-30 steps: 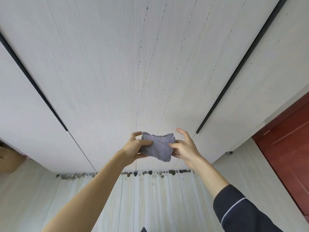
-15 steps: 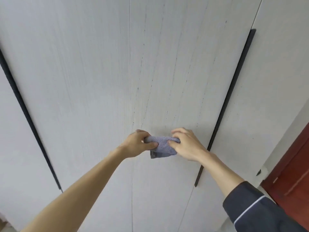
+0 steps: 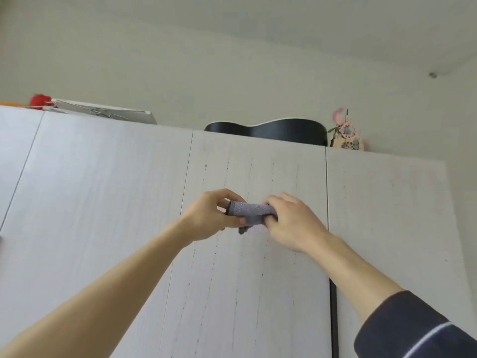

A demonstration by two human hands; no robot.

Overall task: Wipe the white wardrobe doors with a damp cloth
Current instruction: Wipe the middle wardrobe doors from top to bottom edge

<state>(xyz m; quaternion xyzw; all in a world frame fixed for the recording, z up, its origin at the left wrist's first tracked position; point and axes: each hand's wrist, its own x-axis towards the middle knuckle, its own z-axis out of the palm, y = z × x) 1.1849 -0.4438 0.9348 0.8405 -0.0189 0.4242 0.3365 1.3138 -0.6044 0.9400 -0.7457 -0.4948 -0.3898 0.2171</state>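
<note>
Holding the cloth at the upper door panels

Bunched into a short, thick roll, the grey-lilac cloth has a nubby terry surface, and one corner hangs below the roll. The left hand pinches its left end between the thumb and curled fingers. The right hand grips the right end, fingers curled over the fabric. A dark sleeve with a pale stripe covers the right forearm; the left forearm is bare.

The cloth is in front of the upper part of the centre panel of the white wardrobe doors. Contact with the panel cannot be confirmed. The flat panels show fine vertical grain and dotted dark vertical streaks.

On top of the wardrobe rest a curved black guitar body and a flat white box.
</note>
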